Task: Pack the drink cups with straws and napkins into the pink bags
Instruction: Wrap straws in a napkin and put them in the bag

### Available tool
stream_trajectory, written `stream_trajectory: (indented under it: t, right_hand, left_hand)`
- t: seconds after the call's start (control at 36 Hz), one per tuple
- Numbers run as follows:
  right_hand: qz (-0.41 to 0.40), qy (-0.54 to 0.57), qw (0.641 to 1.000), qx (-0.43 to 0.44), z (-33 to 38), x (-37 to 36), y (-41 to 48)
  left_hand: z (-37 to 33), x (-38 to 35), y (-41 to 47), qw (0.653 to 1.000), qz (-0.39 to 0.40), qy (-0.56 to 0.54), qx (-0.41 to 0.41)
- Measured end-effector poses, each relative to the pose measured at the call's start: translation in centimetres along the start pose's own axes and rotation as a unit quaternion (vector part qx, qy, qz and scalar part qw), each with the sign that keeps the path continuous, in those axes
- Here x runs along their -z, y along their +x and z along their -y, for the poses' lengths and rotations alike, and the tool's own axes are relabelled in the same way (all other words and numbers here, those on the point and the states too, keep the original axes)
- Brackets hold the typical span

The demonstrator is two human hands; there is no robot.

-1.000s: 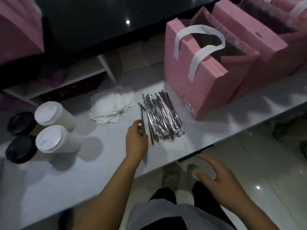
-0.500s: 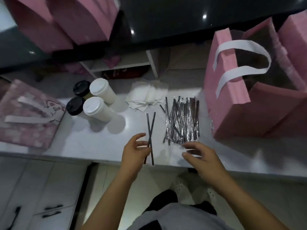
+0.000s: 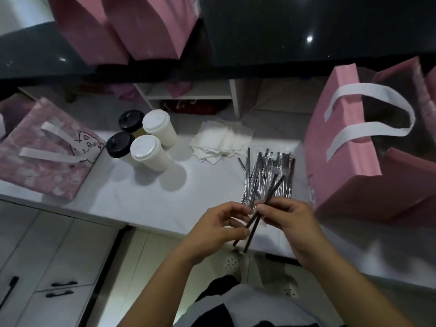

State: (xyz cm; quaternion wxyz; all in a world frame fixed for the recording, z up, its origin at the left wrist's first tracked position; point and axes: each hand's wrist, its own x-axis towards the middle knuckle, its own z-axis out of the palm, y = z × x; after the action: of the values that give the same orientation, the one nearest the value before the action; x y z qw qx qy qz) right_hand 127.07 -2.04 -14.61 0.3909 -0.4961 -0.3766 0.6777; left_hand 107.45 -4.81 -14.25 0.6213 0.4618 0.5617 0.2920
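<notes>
Two dark wrapped straws (image 3: 271, 190) are held over the counter's front edge. My left hand (image 3: 212, 230) pinches their lower part, and my right hand (image 3: 290, 223) grips them just above. Behind my hands lies a pile of wrapped straws (image 3: 269, 171). A stack of white napkins (image 3: 221, 140) lies further back. Several lidded cups stand at the left, two with white lids (image 3: 147, 149) and two with black lids (image 3: 119, 145). An open pink bag (image 3: 342, 161) with white handles stands at the right.
A flat patterned pink bag (image 3: 44, 152) lies at the counter's left end. More pink bags (image 3: 122, 27) stand on the dark upper ledge. White cabinet drawers (image 3: 54, 267) with black handles sit below the counter at the left.
My right hand came in from beside the straw pile and took hold of the two straws. My left hand shifted right with them; the straws now tilt right.
</notes>
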Motion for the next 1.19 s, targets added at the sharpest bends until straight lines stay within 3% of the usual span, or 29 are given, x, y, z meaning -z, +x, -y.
stream_trajectory:
  t: [0.08, 0.28, 0.53, 0.67, 0.83, 0.97, 1.08, 1.19]
  right_hand:
    - [-0.038, -0.012, 0.999, 0.029, 0.4, -0.1, -0.2]
    - [-0.139, -0.041, 0.988, 0.061, 0.7, -0.2, -1.0]
    - [-0.198, -0.137, 0.969, 0.061, -1.0, -1.7, -2.0]
    - [-0.218, -0.188, 0.956, 0.059, -1.9, -2.1, -2.5]
    - [-0.232, -0.201, 0.949, 0.074, -2.4, -2.0, -3.0]
    - [-0.242, -0.183, 0.950, 0.074, -1.9, -2.1, -3.0]
    - [-0.224, -0.182, 0.954, 0.080, -1.1, -2.2, -2.8]
    - [-0.176, -0.189, 0.962, 0.087, 0.4, -2.3, -2.6]
  left_hand:
    - [-0.8, 2.5, 1.3, 1.000, 0.018, 0.014, -0.001]
    - [-1.3, 9.1, 8.5, 0.967, -0.200, 0.154, -0.043]
    - [-1.0, 11.3, 18.2, 0.907, -0.227, 0.350, -0.059]
    - [-0.8, 12.1, 19.9, 0.873, -0.287, 0.386, -0.077]
    - [-0.3, 13.9, 19.3, 0.882, -0.330, 0.323, -0.096]
    - [-0.4, 15.1, 18.6, 0.931, -0.305, 0.166, -0.111]
    - [-2.5, 15.0, 16.9, 0.965, -0.228, -0.080, -0.099]
    - [-4.6, 14.4, 13.7, 0.959, -0.077, -0.269, -0.048]
